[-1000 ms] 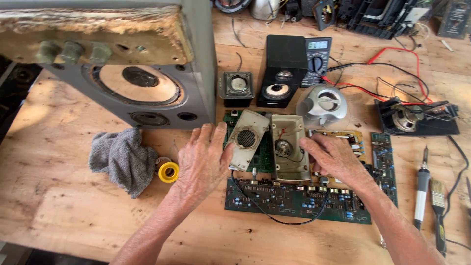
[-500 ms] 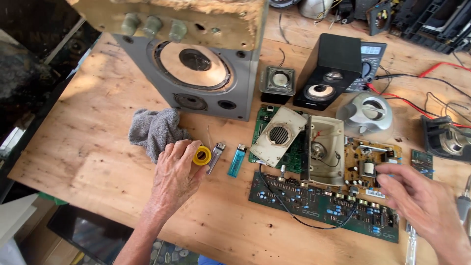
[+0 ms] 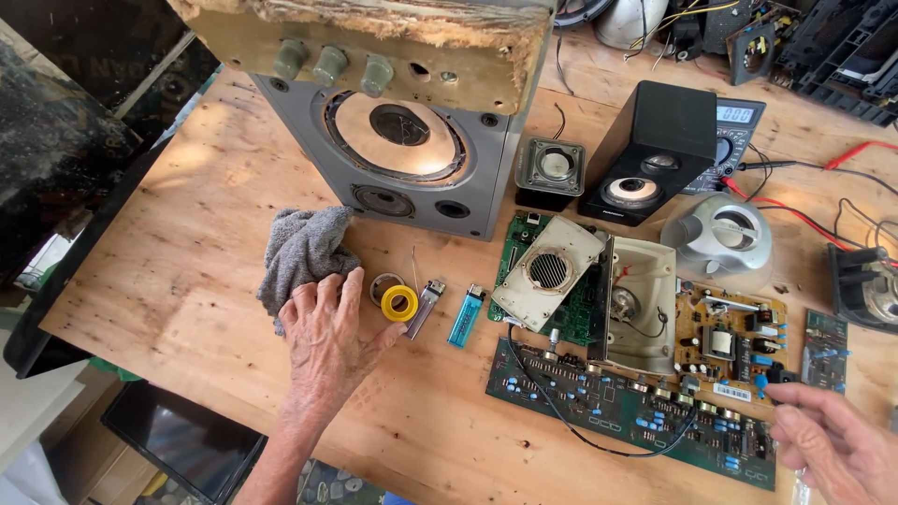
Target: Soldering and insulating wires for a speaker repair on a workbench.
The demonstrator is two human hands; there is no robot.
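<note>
My left hand (image 3: 327,337) lies flat on the wooden table (image 3: 187,234), fingers spread, its fingertips touching the grey cloth (image 3: 301,251). Just right of it sit a yellow tape roll (image 3: 399,302), a silver lighter (image 3: 426,301) and a blue lighter (image 3: 466,315). My right hand (image 3: 837,444) hovers at the lower right, fingers loosely curled by the right end of the long green circuit board (image 3: 636,411), holding nothing I can see. A beige opened speaker casing (image 3: 645,299) and its grille piece (image 3: 550,271) rest on the boards.
A big grey loudspeaker (image 3: 412,140) stands at the back with a worn box on top. Behind the boards are a small square speaker (image 3: 552,170), a black speaker (image 3: 650,154), a multimeter (image 3: 734,131), a round silver speaker (image 3: 725,234) and red leads (image 3: 795,215).
Both hands left the beige casing. My left hand moved left past the yellow roll onto the cloth's edge; my right hand drew back to the lower right. The view shifted left.
</note>
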